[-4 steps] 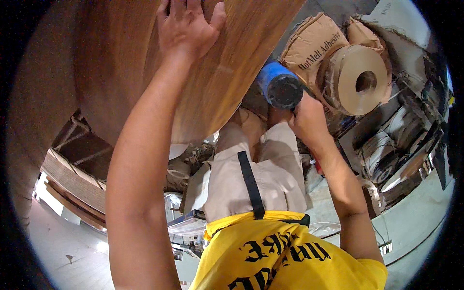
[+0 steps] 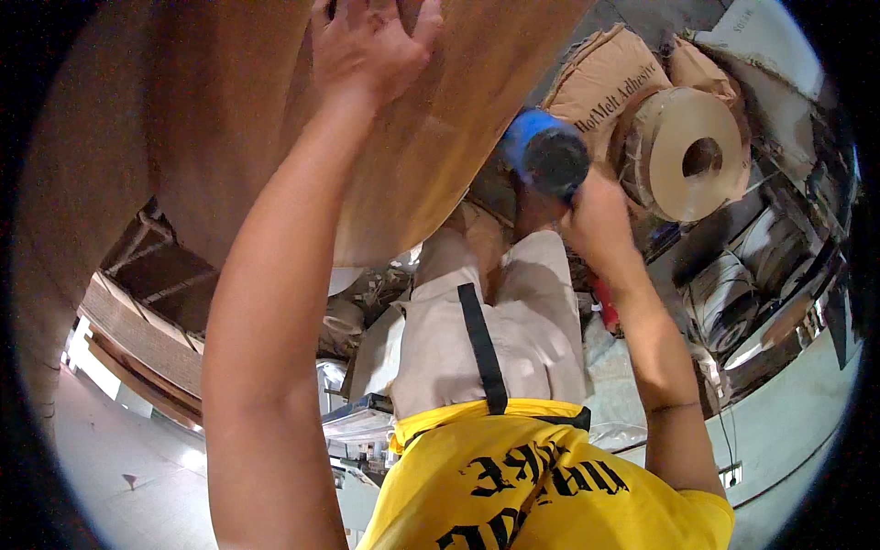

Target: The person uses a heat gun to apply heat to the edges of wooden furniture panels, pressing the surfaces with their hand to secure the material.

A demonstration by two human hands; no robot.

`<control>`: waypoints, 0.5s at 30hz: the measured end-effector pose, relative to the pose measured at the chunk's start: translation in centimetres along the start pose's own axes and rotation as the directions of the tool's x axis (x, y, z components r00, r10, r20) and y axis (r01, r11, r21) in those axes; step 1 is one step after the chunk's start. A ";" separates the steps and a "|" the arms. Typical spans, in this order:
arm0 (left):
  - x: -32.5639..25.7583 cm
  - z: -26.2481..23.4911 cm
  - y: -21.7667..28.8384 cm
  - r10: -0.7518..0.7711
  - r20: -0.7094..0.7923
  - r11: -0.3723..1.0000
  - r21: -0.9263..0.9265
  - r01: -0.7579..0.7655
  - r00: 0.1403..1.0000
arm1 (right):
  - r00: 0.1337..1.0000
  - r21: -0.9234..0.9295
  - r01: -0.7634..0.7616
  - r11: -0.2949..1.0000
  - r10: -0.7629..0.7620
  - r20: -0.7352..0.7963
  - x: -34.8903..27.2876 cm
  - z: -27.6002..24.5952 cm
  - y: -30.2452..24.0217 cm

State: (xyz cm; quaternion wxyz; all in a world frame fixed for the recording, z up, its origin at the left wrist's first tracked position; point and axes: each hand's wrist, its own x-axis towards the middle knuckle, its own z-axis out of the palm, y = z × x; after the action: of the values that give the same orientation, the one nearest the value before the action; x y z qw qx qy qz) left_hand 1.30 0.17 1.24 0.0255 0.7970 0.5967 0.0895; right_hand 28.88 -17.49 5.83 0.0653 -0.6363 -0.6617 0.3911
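A large wood-grain panel (image 2: pixel 431 137) fills the upper left and middle, its rounded edge curving down towards my legs. My left hand (image 2: pixel 371 50) lies on its face near the top of the view, thumb out to the side and fingers apart; the fingertips are partly cut off. My right hand (image 2: pixel 600 215) is wrapped round the handle of what looks like a heat gun (image 2: pixel 547 154), with a blue body and a round black back end. The tool is beside the panel's right edge, its front end hidden behind its own body.
Brown paper sacks (image 2: pixel 610 78) and a wide roll of tan edge banding (image 2: pixel 674 156) sit to the right of the tool. Further right are dusty rolls (image 2: pixel 724 293) and clutter. A wooden ledge (image 2: pixel 147 330) is at the left.
Both hands have shifted slightly to the right in the view, the heat gun with my right hand. The sacks and roll have shifted the same way. My grip is the same.
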 end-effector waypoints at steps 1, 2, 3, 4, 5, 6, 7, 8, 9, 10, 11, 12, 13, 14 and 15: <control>-0.1 0.2 -0.1 0.005 -0.001 1.000 0.003 -0.005 1.000 | 0.988 -0.010 -0.157 0.988 0.157 0.007 1.8 -1.2 1.0; -0.2 0.3 -0.3 -0.001 0.005 1.000 0.003 0.001 1.000 | 0.988 -0.063 -0.147 0.987 0.144 -0.055 3.0 -2.3 0.8; -0.1 0.3 -0.3 -0.006 0.009 1.000 0.001 0.006 1.000 | 0.987 -0.060 -0.128 0.990 0.121 -0.107 4.0 -2.7 2.0; -0.4 0.4 -0.6 -0.019 0.018 1.000 0.005 0.019 1.000 | 0.981 -0.056 -0.115 0.992 0.104 -0.163 5.4 -3.7 1.1; -0.2 0.3 -0.3 -0.008 0.007 1.000 -0.015 0.008 1.000 | 0.981 -0.117 -0.065 0.991 0.042 -0.190 6.1 -4.1 3.8; -0.1 0.3 -0.3 -0.002 0.001 1.000 -0.028 0.002 1.000 | 0.975 -0.074 -0.176 0.981 0.164 -0.147 7.0 -5.1 4.2; 0.0 0.3 -0.1 0.006 -0.007 0.999 -0.047 -0.007 1.000 | 0.973 -0.174 -0.043 0.984 0.001 -0.232 7.6 -5.7 6.5; 0.2 0.7 0.1 0.007 -0.043 0.997 -0.078 -0.011 0.999 | 0.972 -0.153 0.009 0.988 -0.044 -0.229 8.5 -6.7 8.7; 0.0 0.8 -0.1 0.011 -0.062 0.996 -0.084 -0.016 0.998 | 0.972 -0.382 -0.127 0.915 0.038 -0.232 9.2 -7.6 6.0; -0.2 0.9 -0.4 0.014 -0.081 0.996 -0.092 -0.022 0.997 | 0.975 -0.342 -0.126 0.931 0.053 -0.215 10.2 -8.1 5.8; -0.2 1.0 -0.3 0.019 -0.101 0.994 -0.105 -0.029 0.995 | 0.977 -0.306 -0.131 0.943 0.071 -0.200 10.7 -8.6 6.5; 0.1 1.2 -0.1 0.014 -0.129 0.993 -0.114 -0.029 0.992 | 0.971 -0.320 -0.104 0.942 0.026 -0.240 11.1 -9.2 7.7; 0.1 1.6 0.1 0.024 -0.185 0.990 -0.134 -0.050 0.982 | 0.962 -0.333 -0.080 0.940 -0.015 -0.274 11.5 -9.6 9.9; -0.1 2.0 0.2 0.027 -0.238 0.987 -0.146 -0.064 0.971 | 0.961 -0.284 -0.072 0.956 -0.009 -0.277 11.7 -9.2 8.8; -0.1 2.2 0.1 0.034 -0.293 0.984 -0.160 -0.084 0.956 | 0.959 -0.234 -0.070 0.970 0.001 -0.284 11.6 -9.1 8.0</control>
State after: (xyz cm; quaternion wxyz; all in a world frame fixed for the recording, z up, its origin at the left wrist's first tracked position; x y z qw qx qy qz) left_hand 1.72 0.21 -0.94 0.0035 0.7877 0.5601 0.2564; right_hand 38.44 -4.06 2.51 0.0737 -0.7006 -0.6768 0.2139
